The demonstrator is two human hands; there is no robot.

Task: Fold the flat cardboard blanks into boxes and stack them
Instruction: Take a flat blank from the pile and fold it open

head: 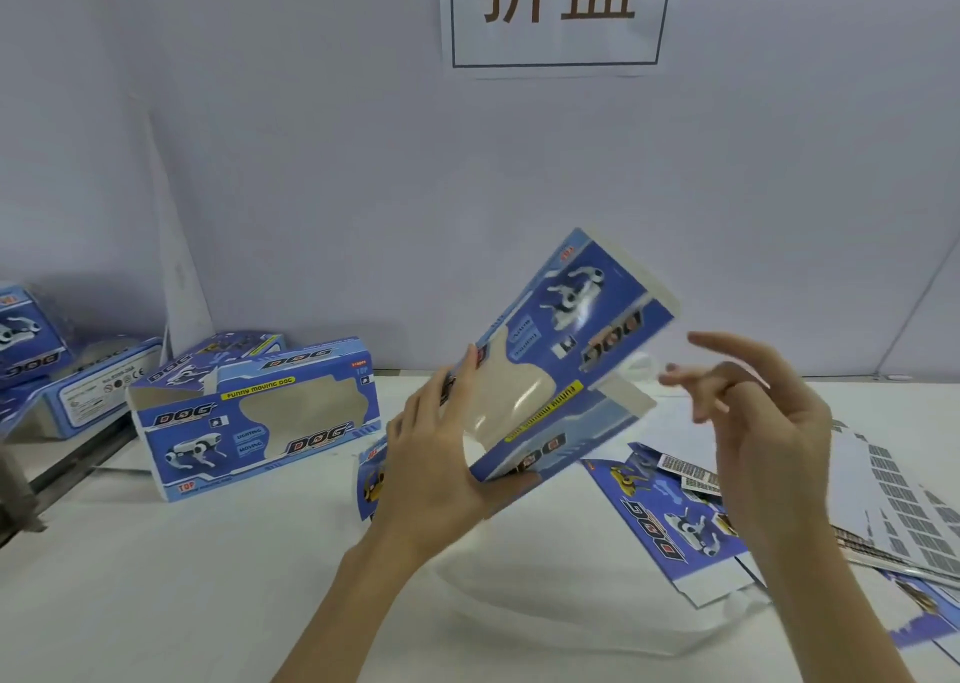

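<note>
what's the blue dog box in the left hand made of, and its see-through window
Blue printed dog box: seemingly thin glossy cardboard, with white unprinted edges and creased flaps. Its window: likely clear plastic film, catching a glare streak. The left hand grips the box's lower end.

You have the half-folded box at the centre of the frame, raised above the table, your left hand under its lower left end and your right hand just right of it, apart. Left of centre a finished box stands on the table, more boxes behind it at the left edge. Flat blanks lie lower right. A sign hangs top centre on the wall.
</note>
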